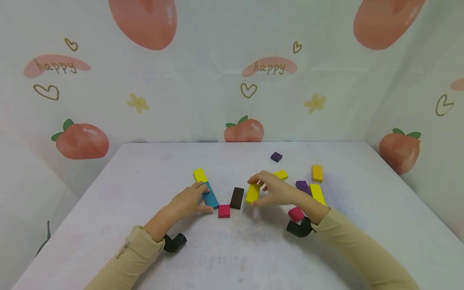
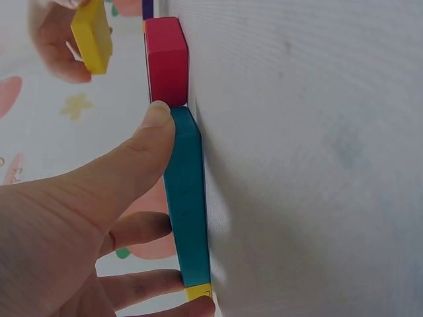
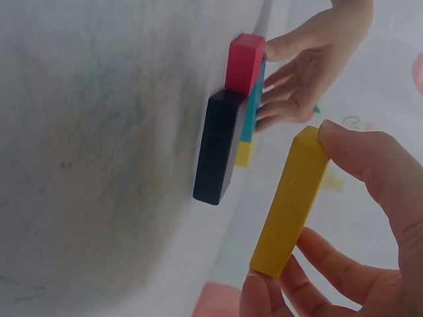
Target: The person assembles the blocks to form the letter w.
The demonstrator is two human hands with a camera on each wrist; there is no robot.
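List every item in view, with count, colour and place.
Long yellow wooden blocks: 4, yellow; one held, others mid-table.
Teal wooden block: 1, teal, under left fingers.
Dark brown wooden block: 1, centre.
Pink wooden blocks: 2, pink; centre and near right wrist.
Purple wooden blocks: 2, purple; far side and right.
Orange wooden block: 1, right.
White table: 1.
Peach-print backdrop: 1, behind.
Left hand: touches teal block.
Right hand: holds a yellow block.

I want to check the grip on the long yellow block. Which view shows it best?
The right wrist view: the long yellow wooden block is pinched end to end by the right hand. The head view shows it smaller; the left wrist view, only partly.
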